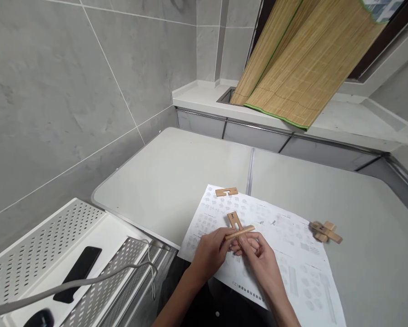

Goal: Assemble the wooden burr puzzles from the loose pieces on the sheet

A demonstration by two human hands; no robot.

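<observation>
Wooden crossed pieces (pixel 237 228) pinched between both my hands, over the near sheet.
Printing on the instruction sheet (pixel 286 254) is too small to read; left hand (pixel 209 252) and right hand (pixel 260 259) curl fingertips closed around the wood.

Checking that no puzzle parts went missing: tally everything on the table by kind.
Loose wooden piece: 1
Crossed wooden pieces held by left hand and right hand, at: 2
Assembled wooden cluster: 1, piece count unclear
Instruction sheet: 1
Total: 5
</observation>
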